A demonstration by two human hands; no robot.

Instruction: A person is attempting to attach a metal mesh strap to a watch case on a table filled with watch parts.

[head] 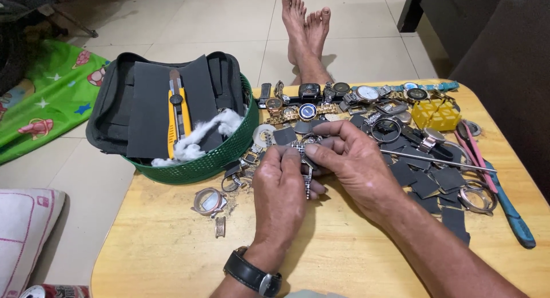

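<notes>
A pale wooden tabletop (172, 246) with rounded corners carries everything, and beyond it lies a tiled floor (189, 17) where the person's bare feet (306, 23) are crossed. At the tabletop's far left edge sits a green mesh basket (215, 158) filled with dark foam sheets (149, 109), a yellow utility knife (178, 117) and a tuft of white cotton (223, 125). A row of wristwatches (344, 95) lines the far edge, with dark cut squares (427, 183) (scattered loosely) to the right. Both hands meet at the centre: the left hand (281, 186) and right hand (352, 158) each pinch closed on a small metal watch bracelet (307, 180), held just above the tabletop between their fingertips.
</notes>
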